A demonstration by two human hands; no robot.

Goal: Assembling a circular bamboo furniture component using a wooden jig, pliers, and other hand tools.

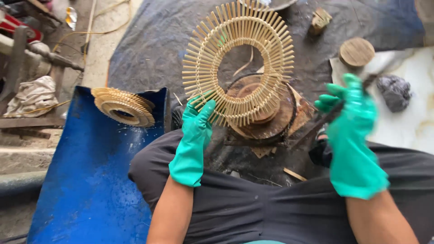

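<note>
Head view: the left hand (195,135), gloved in green rubber, is closed on the lower left rim of a round ring of bamboo sticks (238,63), which is held up on edge so that its open centre faces the camera and its sticks fan outward all round. The right hand (350,131), in a matching green glove and blurred, is wrapped around a thin dark brush-like tool (326,118) that slants down toward the left; its tip cannot be made out clearly. Behind and below the ring, a round wooden block (275,118) with a dark band around it is seen on the grey tarpaulin (153,45), near the person's knees, which are covered in dark cloth. At the left, a stack of finished bamboo rings (123,106) rests on the upper edge of a blue metal trough (90,180). Toward the upper right corner of the tarpaulin, a small round wooden disc (356,52) lies, and just beside it, on a white sheet, a crumpled dark bag (394,91) is seen.
</note>
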